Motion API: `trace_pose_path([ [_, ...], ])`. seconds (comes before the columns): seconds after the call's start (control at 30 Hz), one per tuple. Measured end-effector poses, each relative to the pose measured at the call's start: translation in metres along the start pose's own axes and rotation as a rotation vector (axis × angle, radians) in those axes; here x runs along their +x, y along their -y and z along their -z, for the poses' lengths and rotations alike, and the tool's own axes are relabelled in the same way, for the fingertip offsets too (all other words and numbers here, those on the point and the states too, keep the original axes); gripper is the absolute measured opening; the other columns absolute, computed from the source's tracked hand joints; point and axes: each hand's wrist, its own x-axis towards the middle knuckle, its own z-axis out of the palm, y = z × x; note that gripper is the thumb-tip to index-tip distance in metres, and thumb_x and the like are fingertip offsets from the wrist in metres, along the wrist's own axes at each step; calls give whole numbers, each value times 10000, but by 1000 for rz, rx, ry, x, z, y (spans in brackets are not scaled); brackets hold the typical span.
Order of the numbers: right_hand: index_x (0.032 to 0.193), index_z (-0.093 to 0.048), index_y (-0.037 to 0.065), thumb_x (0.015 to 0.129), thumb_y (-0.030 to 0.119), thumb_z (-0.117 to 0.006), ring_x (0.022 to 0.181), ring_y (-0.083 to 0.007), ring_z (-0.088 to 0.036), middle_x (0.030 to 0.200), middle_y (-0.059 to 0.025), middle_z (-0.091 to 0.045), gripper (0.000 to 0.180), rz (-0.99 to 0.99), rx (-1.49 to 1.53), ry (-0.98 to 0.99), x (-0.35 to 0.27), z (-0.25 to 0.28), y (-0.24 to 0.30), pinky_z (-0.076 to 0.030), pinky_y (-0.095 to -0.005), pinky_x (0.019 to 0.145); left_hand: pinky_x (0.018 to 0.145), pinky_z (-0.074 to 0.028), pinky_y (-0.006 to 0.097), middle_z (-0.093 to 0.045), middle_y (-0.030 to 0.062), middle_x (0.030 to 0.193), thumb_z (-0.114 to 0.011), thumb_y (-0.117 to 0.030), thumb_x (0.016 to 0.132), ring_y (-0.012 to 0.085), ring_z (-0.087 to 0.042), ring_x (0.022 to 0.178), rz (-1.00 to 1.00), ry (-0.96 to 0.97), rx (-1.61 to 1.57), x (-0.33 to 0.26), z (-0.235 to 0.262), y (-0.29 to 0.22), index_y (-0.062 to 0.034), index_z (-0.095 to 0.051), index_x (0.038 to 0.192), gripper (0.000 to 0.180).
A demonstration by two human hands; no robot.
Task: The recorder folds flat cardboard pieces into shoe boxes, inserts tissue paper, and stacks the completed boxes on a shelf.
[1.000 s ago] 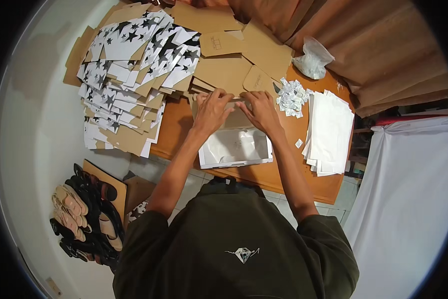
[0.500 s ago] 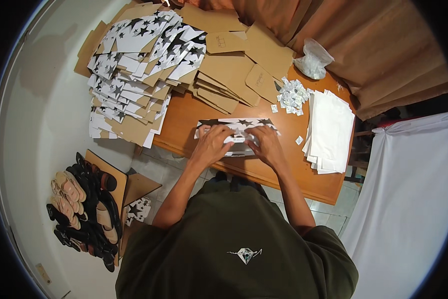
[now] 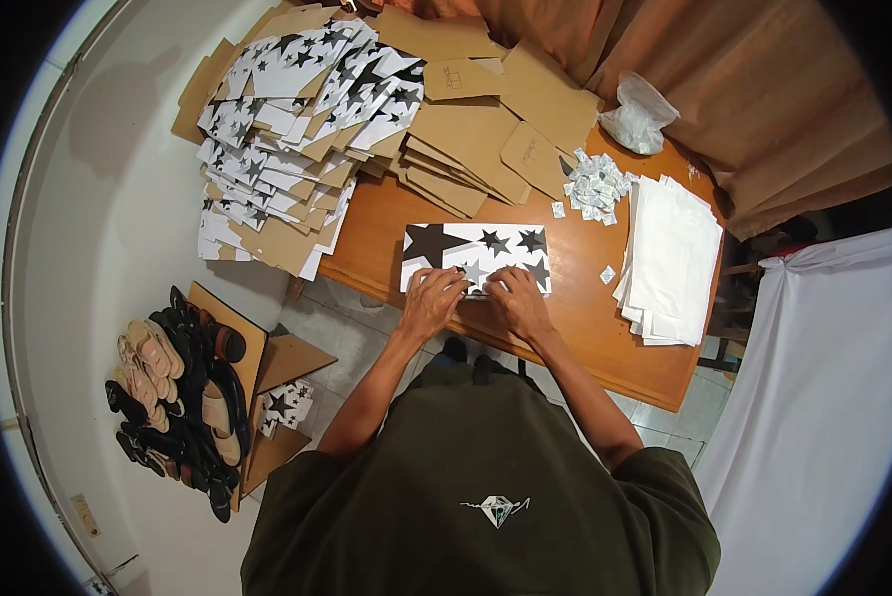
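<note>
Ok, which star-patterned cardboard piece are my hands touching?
The rectangular box, with your left hand and right hand at its near edge; others overlap in the left pile or lie near the shoes.

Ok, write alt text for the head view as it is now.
A person's left hand and right hand touch the near edge of a star-patterned box, its lid down, on a wooden table seen from above. Cardboard pieces lie heaped beyond it to the left, and small packets and white sheets lie to the right.
</note>
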Motion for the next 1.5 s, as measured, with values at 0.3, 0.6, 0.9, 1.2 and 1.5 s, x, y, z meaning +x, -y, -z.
trace_pose_path([
  [0.3, 1079, -714, 81, 883, 104, -680, 1180, -300, -588, 1165, -82, -674, 200, 41, -30, -59, -12, -16, -14, -454, -454, 1032, 1024, -433, 441, -711, 45, 1238, -715, -96, 892, 234, -622, 1223, -1, -38, 25, -5, -20, 5, -106, -754, 1118, 230],
  [0.6, 1169, -655, 58, 831, 107, -738, 1198, -316, -577, 1226, -98, -633, 352, 90, -2, -97, -17, -19, -14, -461, -474, 1044, 1065, -420, 440, -701, 53, 1249, -761, -139, 867, 227, -599, 1267, -2, -62, -28, -9, -21, 7, -108, -757, 1114, 248],
  [0.9, 1194, -670, 54, 821, 103, -687, 1270, -304, -557, 1276, -103, -632, 376, 110, -65, -115, -25, -38, -22, -423, -485, 1101, 1123, -402, 480, -680, 108, 1268, -790, -123, 845, 257, -574, 1314, -4, -55, 20, -9, -39, 4, -25, -739, 1101, 279],
  [1.2, 1184, -673, 41, 875, 126, -715, 1238, -302, -588, 1226, -84, -664, 323, 125, -90, -145, -27, -41, -22, -424, -490, 1106, 1161, -414, 490, -705, 120, 1222, -766, -85, 880, 267, -595, 1311, -52, -121, -2, -15, -53, 10, 16, -729, 1112, 256],
  [1.5, 1173, -677, 44, 888, 149, -717, 1239, -299, -586, 1224, -88, -667, 306, 111, -112, -160, -26, -43, -19, -423, -494, 1104, 1158, -421, 478, -703, 119, 1244, -776, -60, 861, 274, -599, 1310, -93, -141, -21, -16, -53, 12, 23, -720, 1137, 293],
])
